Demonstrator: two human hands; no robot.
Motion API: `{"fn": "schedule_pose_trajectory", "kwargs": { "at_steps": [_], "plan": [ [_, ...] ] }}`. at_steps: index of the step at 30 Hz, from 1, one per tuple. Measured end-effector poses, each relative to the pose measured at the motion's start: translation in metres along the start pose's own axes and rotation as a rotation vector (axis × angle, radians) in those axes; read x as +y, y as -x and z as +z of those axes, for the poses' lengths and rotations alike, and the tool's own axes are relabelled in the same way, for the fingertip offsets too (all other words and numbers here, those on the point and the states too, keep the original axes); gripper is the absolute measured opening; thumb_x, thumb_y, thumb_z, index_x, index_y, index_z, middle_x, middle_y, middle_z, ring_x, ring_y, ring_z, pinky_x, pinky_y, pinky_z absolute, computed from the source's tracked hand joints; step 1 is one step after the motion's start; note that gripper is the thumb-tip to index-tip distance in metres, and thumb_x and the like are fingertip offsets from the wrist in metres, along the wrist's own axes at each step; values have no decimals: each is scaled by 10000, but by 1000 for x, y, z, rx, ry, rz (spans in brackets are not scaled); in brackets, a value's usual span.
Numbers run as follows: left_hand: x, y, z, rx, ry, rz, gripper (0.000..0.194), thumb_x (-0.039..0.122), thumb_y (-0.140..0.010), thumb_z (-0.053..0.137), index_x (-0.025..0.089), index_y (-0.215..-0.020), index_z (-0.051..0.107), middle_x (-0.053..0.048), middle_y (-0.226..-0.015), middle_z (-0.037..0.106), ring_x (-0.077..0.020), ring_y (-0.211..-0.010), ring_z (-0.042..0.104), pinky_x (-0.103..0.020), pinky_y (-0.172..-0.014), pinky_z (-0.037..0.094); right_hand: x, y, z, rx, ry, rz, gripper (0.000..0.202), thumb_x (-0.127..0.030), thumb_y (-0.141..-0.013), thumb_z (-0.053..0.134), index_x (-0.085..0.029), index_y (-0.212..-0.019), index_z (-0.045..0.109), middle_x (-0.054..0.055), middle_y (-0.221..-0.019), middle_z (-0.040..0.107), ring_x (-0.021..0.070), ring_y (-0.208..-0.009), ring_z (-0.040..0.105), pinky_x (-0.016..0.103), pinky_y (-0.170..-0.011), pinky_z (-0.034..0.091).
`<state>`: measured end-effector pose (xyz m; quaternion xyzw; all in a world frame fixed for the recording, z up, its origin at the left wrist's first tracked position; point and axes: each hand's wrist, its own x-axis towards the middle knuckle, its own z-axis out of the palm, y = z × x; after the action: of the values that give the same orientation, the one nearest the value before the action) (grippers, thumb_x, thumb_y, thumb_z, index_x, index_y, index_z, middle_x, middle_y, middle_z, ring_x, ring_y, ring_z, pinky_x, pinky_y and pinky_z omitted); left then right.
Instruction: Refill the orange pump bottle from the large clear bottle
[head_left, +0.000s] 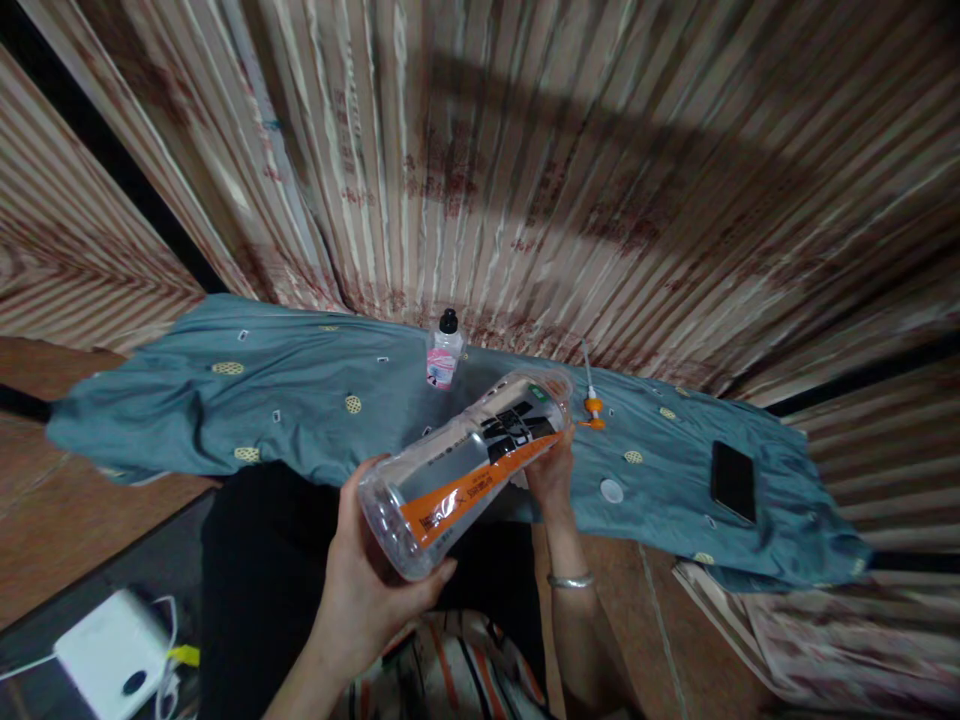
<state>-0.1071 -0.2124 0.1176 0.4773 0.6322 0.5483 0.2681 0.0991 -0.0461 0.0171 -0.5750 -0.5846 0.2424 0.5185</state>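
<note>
A large clear plastic bottle (457, 475) with an orange, black and grey label lies tilted across my two hands, over the table edge. My left hand (375, 580) is wrapped round its near, lower-left end. At the far, upper-right end my right hand (553, 465) grips it from below, its fingers partly hidden behind the bottle. Just right of that end, an orange and white pump head (593, 406) with a thin tube lies on the cloth. A small clear bottle (444, 355) with a black cap and pink label stands behind the big bottle.
A teal patterned cloth (300, 400) covers the narrow table. On its right side lie a round white disc (611, 490) and a black phone (733, 481). Striped curtains (480, 180) hang close behind. At lower left, a white box (112, 655) with cables sits on a dark surface.
</note>
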Motion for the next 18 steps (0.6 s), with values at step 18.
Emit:
{"fn": "schedule_pose_trajectory", "kwargs": {
  "at_steps": [18],
  "plan": [
    [11, 5, 10, 91, 82, -91, 796, 334, -640, 820, 191, -1349, 487, -85, -1218, 682, -273, -1142, 711, -393, -1001, 578, -3, 0, 0, 10, 22, -19, 391, -456, -729, 698, -254, -996, 498, 18, -789, 716, 261, -805, 735, 351, -680, 582]
  ]
}}
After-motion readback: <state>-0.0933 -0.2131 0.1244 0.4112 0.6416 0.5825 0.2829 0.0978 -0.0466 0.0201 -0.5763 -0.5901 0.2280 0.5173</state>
